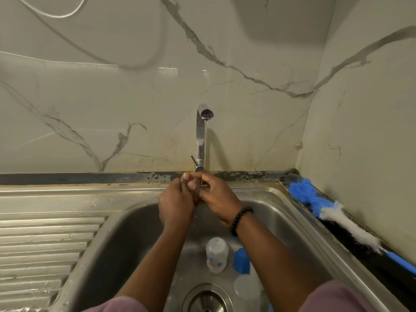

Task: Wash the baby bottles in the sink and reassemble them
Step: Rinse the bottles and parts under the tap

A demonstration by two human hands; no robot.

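My left hand (176, 204) and my right hand (216, 197) are pressed together under the water that runs from the tap (201, 136), above the back of the steel sink (126, 239). Their fingers are curled around each other, and I cannot tell whether a small part lies between them. A clear baby bottle (217, 255) lies on the sink floor below my wrists. Beside it on the right stands a blue cap (241, 261). A second clear piece (246, 289) sits nearer to me, partly hidden behind my right forearm.
The drain (207, 300) is at the front of the basin. A ribbed draining board (45, 244) lies to the left. A blue and white bottle brush (333, 212) rests on the dark counter at the right, along the wall.
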